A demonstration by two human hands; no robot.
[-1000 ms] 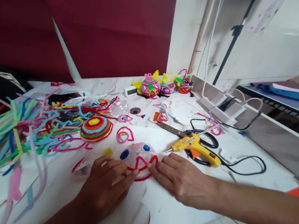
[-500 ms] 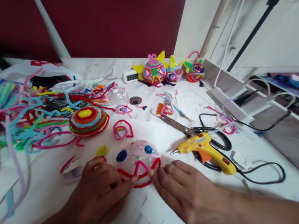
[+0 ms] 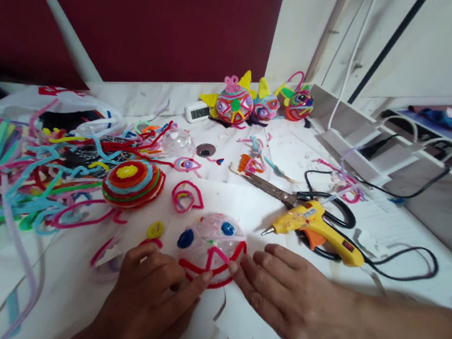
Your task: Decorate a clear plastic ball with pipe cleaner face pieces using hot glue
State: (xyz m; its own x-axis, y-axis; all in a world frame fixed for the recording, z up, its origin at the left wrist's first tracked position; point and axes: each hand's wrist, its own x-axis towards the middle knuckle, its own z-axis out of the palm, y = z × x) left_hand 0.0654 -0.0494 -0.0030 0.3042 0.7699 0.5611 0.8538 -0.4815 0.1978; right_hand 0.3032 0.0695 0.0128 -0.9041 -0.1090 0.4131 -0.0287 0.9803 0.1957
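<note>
Transparent ball [image 3: 219, 241] sits on the table [image 3: 230, 143]; our left hand [image 3: 157, 289] is at its eight o'clock, right hand [image 3: 286, 294] apart at four, fingertips [image 3: 207, 277] touching, any pinch unclear. We should press its red pipe cleaner [image 3: 218, 285] evenly, clear of the glue gun [image 3: 314, 228] at two.

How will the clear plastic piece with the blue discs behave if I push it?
The clear piece looks like see-through plastic, so it is probably light and might dent if squeezed. Its shiny, rounded surface may feel slippery where bare. The fuzzy red strip along its near side looks bendable, so it would likely give under a push.
</note>
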